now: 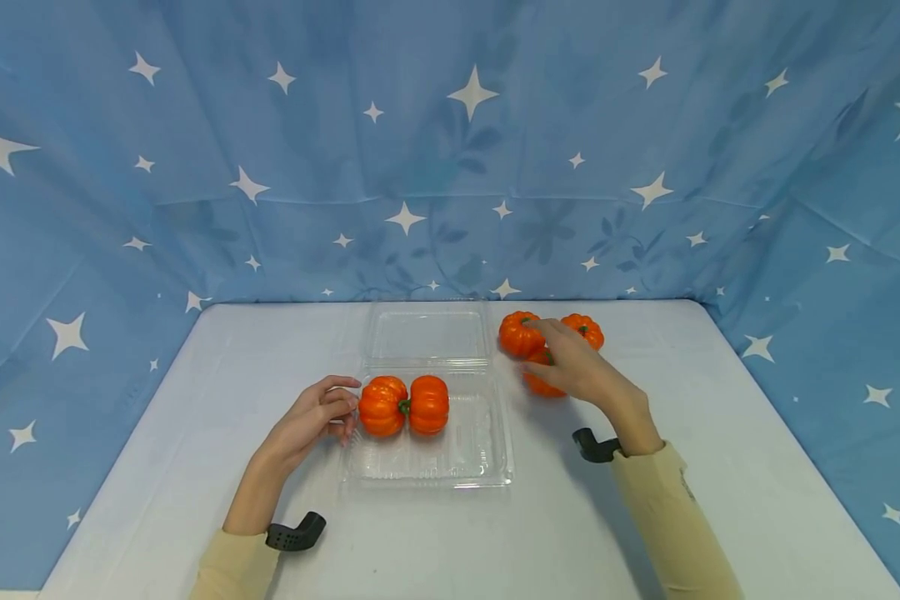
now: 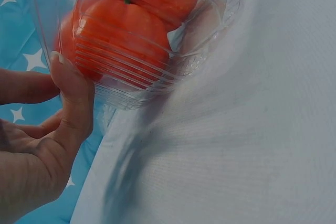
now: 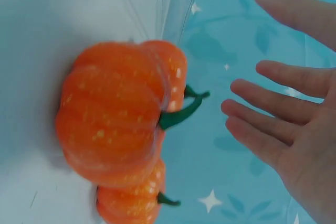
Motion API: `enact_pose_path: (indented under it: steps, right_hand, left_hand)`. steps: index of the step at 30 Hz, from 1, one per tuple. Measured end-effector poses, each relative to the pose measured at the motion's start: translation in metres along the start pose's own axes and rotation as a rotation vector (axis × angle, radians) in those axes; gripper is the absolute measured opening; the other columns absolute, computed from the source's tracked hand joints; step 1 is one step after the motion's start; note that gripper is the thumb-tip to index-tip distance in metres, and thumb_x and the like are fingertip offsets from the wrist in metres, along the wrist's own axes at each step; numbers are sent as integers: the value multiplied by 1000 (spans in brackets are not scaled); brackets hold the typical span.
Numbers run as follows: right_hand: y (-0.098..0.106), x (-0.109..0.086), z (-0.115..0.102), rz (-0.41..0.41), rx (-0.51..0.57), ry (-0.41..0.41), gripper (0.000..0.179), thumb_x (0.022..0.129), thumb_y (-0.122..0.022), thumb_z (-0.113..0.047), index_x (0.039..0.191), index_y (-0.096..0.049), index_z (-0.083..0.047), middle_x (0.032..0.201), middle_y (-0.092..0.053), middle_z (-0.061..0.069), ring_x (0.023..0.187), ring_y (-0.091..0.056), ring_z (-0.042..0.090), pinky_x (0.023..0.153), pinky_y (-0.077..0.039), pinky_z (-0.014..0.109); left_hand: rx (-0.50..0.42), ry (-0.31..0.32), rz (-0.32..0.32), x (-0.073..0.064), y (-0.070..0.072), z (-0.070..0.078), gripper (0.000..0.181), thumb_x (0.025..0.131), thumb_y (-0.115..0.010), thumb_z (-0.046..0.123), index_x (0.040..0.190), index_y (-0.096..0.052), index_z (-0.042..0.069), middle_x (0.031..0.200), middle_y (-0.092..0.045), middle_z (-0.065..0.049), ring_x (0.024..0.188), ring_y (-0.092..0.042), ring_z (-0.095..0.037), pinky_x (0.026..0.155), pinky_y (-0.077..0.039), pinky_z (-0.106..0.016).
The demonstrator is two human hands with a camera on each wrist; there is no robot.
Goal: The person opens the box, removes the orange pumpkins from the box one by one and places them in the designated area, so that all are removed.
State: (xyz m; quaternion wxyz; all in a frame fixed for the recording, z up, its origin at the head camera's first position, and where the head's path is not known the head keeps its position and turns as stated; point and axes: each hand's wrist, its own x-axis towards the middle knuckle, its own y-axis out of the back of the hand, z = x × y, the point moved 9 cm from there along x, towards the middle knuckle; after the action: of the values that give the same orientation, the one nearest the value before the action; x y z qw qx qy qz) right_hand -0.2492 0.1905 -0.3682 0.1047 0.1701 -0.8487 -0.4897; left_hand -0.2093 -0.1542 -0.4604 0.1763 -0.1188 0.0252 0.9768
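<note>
The left hand (image 1: 318, 419) touches the left side of the clear container (image 1: 471, 442), fingers bent; whether they pinch it, I cannot tell. Inside the container sit two orange pumpkins (image 1: 429, 405), stem ends facing. Right of the container, the right hand (image 1: 573, 362) hovers, fingers spread, above a third pumpkin (image 1: 543, 387); two farther pumpkins (image 1: 519, 337) lie beyond. Behind the container's open lid (image 1: 429, 335) hangs a starry curtain (image 1: 435, 150).

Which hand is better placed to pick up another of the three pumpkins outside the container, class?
Likely the right hand: its spread fingers hover above those loose pumpkins. The left hand is at the opposite side of the clear container, beside the two pumpkins inside.
</note>
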Motion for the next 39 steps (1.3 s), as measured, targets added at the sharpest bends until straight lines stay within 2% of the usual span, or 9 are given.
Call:
enact_pose_path:
  steps: [8,13,18,25,30,39]
  right_hand:
    - [-11,5,-25,-66,64,92,66,93,-76,-25,145,-49,6,145,-55,24,126,-57,39,109,-46,56]
    - [-19,7,-38,-128,47,100,68,94,-75,-28,149,-48,1,150,-52,20,138,-51,37,114,-43,55]
    - [-26,11,-48,-176,34,138,67,95,-73,-27,150,-46,2,149,-53,21,135,-53,39,113,-44,55]
    - [-37,20,-57,-240,34,134,67,95,-74,-27,150,-47,0,147,-55,18,132,-54,36,112,-46,50]
    - [-48,27,-68,-287,18,160,67,96,-73,-28,150,-46,1,150,-53,19,133,-54,35,111,-47,50]
    - [-64,35,-88,-379,-52,160,70,96,-73,-29,153,-44,-1,156,-47,16,146,-43,33,119,-38,51]
  left_hand:
    - [3,9,11,0,1,-1,44,104,-51,6,143,-37,-8,90,-60,-8,66,-57,-16,57,-55,-28]
    - [12,8,4,0,1,-1,44,104,-50,6,143,-37,-8,90,-59,-9,67,-57,-16,58,-55,-28]
    - [15,7,5,-1,1,-2,44,104,-50,6,143,-37,-9,90,-59,-9,67,-57,-16,57,-55,-28]
    - [6,6,8,0,1,1,44,103,-50,4,143,-36,-9,89,-59,-7,66,-57,-15,57,-54,-28]
    - [0,5,9,1,1,2,43,103,-49,3,143,-36,-9,89,-59,-7,66,-57,-15,57,-54,-27]
    - [1,7,6,1,0,1,44,103,-49,3,143,-36,-10,88,-59,-7,65,-57,-15,56,-54,-27]
